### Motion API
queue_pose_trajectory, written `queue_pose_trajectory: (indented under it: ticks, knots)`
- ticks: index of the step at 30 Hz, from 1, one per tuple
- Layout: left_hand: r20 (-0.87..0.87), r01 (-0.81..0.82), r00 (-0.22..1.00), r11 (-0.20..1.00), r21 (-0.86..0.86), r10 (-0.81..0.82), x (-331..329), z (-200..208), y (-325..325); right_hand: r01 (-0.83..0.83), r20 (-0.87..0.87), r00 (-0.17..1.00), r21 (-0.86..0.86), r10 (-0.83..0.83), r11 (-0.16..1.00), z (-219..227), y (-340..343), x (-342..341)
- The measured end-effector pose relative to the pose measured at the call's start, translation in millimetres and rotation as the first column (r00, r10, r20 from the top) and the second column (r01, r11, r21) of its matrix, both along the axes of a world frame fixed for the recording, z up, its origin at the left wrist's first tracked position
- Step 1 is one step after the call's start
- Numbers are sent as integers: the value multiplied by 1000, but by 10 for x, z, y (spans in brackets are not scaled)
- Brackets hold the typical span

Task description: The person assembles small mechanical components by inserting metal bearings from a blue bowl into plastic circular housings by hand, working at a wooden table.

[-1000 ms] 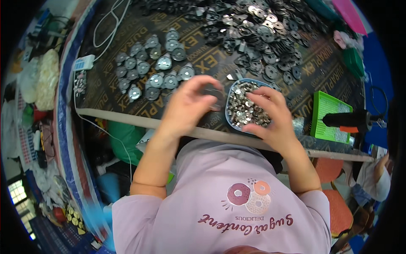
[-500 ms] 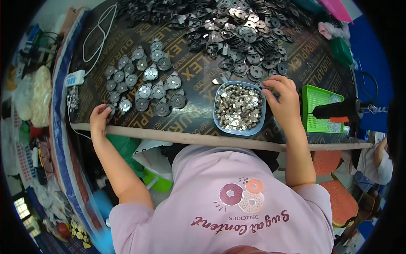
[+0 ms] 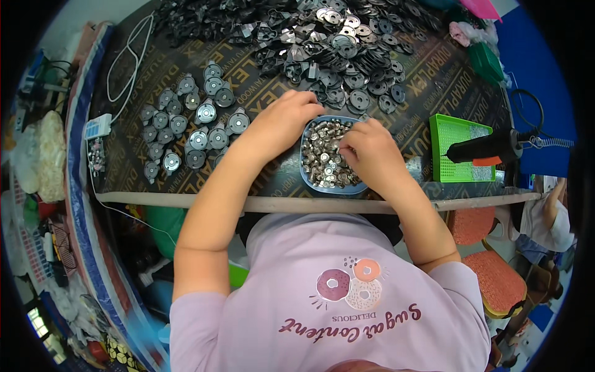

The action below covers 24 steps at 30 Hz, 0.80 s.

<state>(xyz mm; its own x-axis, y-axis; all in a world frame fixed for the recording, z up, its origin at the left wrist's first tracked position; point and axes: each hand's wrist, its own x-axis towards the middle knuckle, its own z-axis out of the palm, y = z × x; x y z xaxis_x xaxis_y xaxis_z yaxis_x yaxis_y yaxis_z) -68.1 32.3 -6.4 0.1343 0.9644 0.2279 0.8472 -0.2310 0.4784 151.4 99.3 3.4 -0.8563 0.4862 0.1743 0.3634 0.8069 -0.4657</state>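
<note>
Two bare hands work close together over a dark counter [image 3: 409, 133] printed with gold lettering, on either side of a blue bowl [image 3: 335, 190]. The bowl stands near the counter's front edge, squarish with rounded corners, its pale blue rim showing all along the near side. It is filled with small metal pieces [image 3: 325, 155], silvery and shiny; some show round flat faces that catch the light, others lie tilted or on their sides, with darker gaps between them.

The left hand [image 3: 286, 119] is at the bowl's far left corner, its fingers bent and close together, the tips pointing toward the lower fringe of a heap of flat parts [image 3: 359, 99]. Whether it grips anything cannot be told. The right hand [image 3: 372, 152] reaches over the right part of the bowl with fingers curled narrowly inward, the tips right at the metal pieces; I cannot tell if one is pinched there.

The heap spreads over the back of the counter: dark grey and black, thin, with round disc ends pierced by holes, a few gleaming brightly. To the left lies a loose group of round grey units [image 3: 206, 112], several with a bright silvery disc in the middle. On the right is a green tray [image 3: 441, 152], with a black tool [image 3: 483, 147] hanging across it.
</note>
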Motion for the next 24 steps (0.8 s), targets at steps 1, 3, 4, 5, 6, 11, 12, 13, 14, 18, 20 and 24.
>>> queue_pose_trajectory:
  ticks: [1, 3, 4, 5, 6, 11, 12, 13, 14, 18, 20, 24]
  knots:
    - [0, 40, 999, 999, -29, -40, -44, -29, 48, 26, -37, 999, -29, -27, 999, 12, 20, 46]
    - [-8, 37, 999, 999, -12, -37, -90, -62, 71, 77, -98, 992, -49, -81, 996, 80, 36, 94]
    - [-23, 34, 999, 999, -16, -34, -98, -63, 72, 80, -96, 992, -52, -85, 995, 109, 37, 100]
    - [-43, 27, 999, 999, -25, -28, -94, -61, 69, 112, -152, 981, -47, -118, 993, 129, 31, 95]
    - [-40, 33, 999, 999, -27, -34, -78, -42, 64, 150, -206, 966, -42, -155, 988, 143, 25, 101]
    - [-84, -147, 985, 986, 74, 153, -45, 47, -30, 15, -195, 981, -14, -18, 1000, 59, 46, 25]
    - [-84, -149, 984, 986, 73, 155, -48, 66, -43, -7, -167, 986, 25, 11, 1000, 53, 36, -15]
    - [-43, -232, 970, 967, 105, 237, -50, 84, -55, -9, -167, 986, 23, 13, 1000, 40, 34, -50]
    - [1, -314, 949, 940, 133, 317, -54, 92, -67, -24, -113, 993, 67, 31, 998, 26, 34, -83]
    - [427, -490, 753, 860, -141, 500, 77, 212, -152, 1, -32, 999, 48, 1, 999, -11, 52, -65]
    - [701, -379, 572, 895, -235, 427, 106, 68, -205, 34, -69, 997, -125, -43, 992, 37, 88, -15]
    - [900, -162, 178, 914, -372, 397, 400, 150, -275, -46, -218, 939, -847, -267, 530, 81, 111, 12]
